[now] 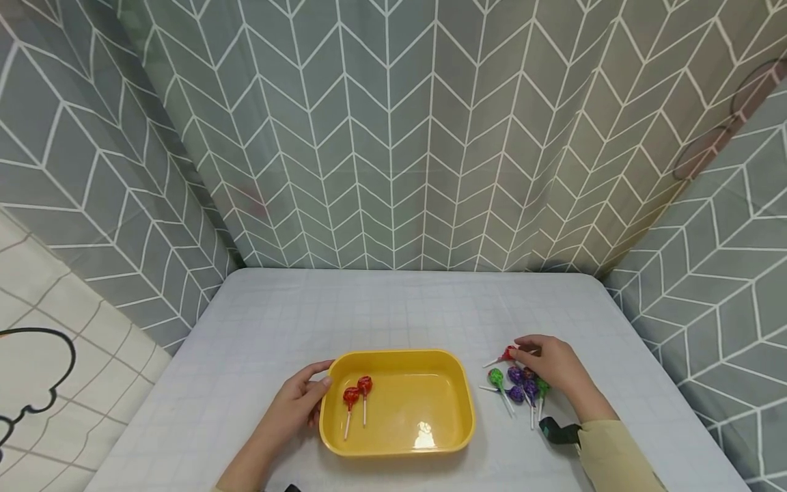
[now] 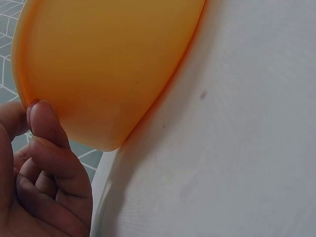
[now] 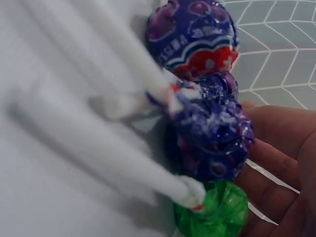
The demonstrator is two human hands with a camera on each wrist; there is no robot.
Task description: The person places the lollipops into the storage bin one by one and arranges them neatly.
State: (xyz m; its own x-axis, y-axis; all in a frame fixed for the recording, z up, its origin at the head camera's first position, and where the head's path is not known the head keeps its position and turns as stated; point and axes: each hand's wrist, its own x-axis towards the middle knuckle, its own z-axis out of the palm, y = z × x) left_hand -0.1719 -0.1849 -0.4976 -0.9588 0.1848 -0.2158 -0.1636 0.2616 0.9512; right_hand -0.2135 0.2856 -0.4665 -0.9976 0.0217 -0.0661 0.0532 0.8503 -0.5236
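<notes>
My left hand (image 1: 297, 403) grips the left rim of a yellow tray (image 1: 464, 410), thumb and finger pinching its edge (image 2: 42, 113) in the left wrist view. Two red lollipops (image 1: 351, 396) lie inside the tray, at its left. At the right, my right hand (image 1: 553, 362) pinches the head of a red lollipop (image 1: 507, 353) at the far side of a loose pile. Green lollipops (image 1: 495, 376) and several purple lollipops (image 1: 515, 394) lie just below the fingers. Close in the right wrist view are purple wrappers (image 3: 195, 42) and a green one (image 3: 212, 212); the pinched lollipop is hidden there.
The tray and the pile stand on a white-covered table (image 1: 393, 307). Grey curtains with white zigzag lines (image 1: 406, 137) hang behind and at both sides. A black strap piece (image 1: 559, 432) sits at the right wrist, close to the pile.
</notes>
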